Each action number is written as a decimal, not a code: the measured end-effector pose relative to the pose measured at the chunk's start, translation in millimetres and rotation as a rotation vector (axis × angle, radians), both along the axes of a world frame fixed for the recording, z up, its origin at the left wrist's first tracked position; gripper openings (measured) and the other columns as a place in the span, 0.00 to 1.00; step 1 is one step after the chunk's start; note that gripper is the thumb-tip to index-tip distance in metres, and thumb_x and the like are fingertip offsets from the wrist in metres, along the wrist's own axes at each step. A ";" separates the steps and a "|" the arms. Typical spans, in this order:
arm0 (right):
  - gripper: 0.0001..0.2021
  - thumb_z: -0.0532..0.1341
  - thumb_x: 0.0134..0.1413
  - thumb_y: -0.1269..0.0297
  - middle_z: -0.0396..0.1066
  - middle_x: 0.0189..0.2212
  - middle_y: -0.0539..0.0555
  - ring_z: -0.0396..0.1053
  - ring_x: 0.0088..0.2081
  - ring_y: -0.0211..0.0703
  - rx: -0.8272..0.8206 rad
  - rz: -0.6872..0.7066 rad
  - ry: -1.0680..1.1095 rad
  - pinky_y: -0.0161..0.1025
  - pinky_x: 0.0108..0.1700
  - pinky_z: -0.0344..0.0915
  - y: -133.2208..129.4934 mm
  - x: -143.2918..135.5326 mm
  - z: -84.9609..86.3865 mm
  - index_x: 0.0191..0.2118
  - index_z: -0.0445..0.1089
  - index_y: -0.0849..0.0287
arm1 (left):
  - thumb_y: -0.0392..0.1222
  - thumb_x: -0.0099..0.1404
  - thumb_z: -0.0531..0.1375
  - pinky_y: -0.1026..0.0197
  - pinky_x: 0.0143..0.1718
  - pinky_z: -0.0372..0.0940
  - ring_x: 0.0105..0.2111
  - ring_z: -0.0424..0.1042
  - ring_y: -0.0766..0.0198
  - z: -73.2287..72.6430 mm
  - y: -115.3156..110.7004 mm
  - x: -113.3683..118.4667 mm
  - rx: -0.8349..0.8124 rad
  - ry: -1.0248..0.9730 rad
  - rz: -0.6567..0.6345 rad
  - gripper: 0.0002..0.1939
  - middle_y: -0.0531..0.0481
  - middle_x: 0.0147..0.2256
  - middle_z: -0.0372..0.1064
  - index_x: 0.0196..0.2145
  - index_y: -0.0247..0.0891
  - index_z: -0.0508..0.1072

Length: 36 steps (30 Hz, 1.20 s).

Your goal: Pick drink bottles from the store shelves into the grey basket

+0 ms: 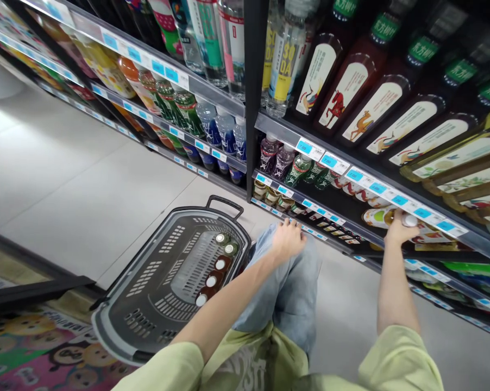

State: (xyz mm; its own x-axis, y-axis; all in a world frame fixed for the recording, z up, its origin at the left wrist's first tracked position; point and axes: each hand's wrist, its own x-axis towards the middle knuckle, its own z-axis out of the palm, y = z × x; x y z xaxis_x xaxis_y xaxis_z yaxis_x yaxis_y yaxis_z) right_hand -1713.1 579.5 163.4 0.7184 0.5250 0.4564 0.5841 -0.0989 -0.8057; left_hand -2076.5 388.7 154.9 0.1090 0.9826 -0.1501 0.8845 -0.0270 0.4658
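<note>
My right hand [400,231] reaches into the lower shelf on the right. Its fingers are closed around the neck of a drink bottle [378,216], which lies tilted with its white cap toward the right and a pale label with coloured patches. My left hand [289,237] rests on my bent knee, holding nothing, its fingers laid over the jeans. Left of my legs, a grey shopping basket [141,293] stands on the floor. Several capped bottles [211,281] are inside it, lined up along its right side, some with greenish and some with brown contents.
Dark tea bottles with green caps [353,87] fill the upper shelf. The price-tag rail [377,187] juts out just above my right hand. A black shelf post [253,98] divides the racks. Tiled floor [86,146] extends left; a colourful printed display [37,347] is at lower left.
</note>
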 end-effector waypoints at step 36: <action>0.13 0.67 0.57 0.51 0.82 0.37 0.48 0.80 0.41 0.47 0.082 0.358 1.419 0.50 0.55 0.77 -225.1 -156.5 -80.5 0.40 0.76 0.54 | 0.44 0.70 0.63 0.52 0.59 0.74 0.67 0.70 0.49 -7.4 -17.1 -63.6 0.217 -0.173 -0.591 0.32 0.39 0.69 0.64 0.70 0.48 0.66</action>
